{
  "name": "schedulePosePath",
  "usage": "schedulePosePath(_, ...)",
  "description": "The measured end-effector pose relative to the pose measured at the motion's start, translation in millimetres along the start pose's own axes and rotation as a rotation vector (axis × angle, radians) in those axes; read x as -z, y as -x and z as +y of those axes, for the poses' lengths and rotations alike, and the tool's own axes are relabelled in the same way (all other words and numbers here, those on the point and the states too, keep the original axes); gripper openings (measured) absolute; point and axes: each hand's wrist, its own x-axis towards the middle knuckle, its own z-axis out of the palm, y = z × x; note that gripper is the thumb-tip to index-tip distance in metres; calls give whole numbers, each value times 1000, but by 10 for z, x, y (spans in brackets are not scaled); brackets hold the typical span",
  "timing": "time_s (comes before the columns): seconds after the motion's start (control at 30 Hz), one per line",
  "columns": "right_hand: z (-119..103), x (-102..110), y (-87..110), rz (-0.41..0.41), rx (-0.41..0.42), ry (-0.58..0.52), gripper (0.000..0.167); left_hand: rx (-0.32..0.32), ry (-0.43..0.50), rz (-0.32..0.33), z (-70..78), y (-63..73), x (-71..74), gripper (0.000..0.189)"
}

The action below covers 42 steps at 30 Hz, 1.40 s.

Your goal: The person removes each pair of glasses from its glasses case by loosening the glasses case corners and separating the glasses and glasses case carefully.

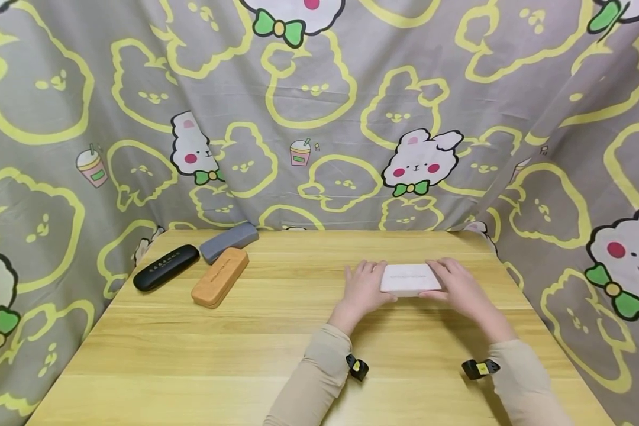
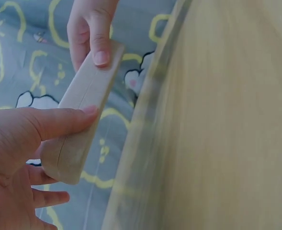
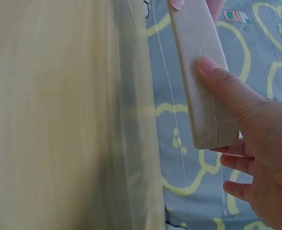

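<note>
While left hand (image 1: 365, 288) grips white case (image 1: 411, 279), right hand (image 1: 458, 288) pinching opposite end

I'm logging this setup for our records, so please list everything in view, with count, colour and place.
White case: one, white, between the two hands
Orange case: one, orange, left part of the table
Black case: one, black, left of the orange case
Blue-grey case: one, blue-grey, behind the orange case
Table: one, light wood-brown, below the cases
Patterned cloth: grey with yellow outlines, behind and beside the table
Wrist devices: two, black, one at each wrist
Sleeves: two, beige, on the forearms
Left hand: one, bare, gripping the white case's left end
Right hand: one, bare, gripping its right end
</note>
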Motion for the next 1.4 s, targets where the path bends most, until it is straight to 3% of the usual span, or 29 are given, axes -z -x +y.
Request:
schedulePosePath(0.63,363,203,391,-17,-52,-22,80,-11,-64,-15,492,-59,-306,82)
schedulePosePath(1.4,759,111,647,-13,-92,-113,78,8,-72,-32,792,-183,-593,81)
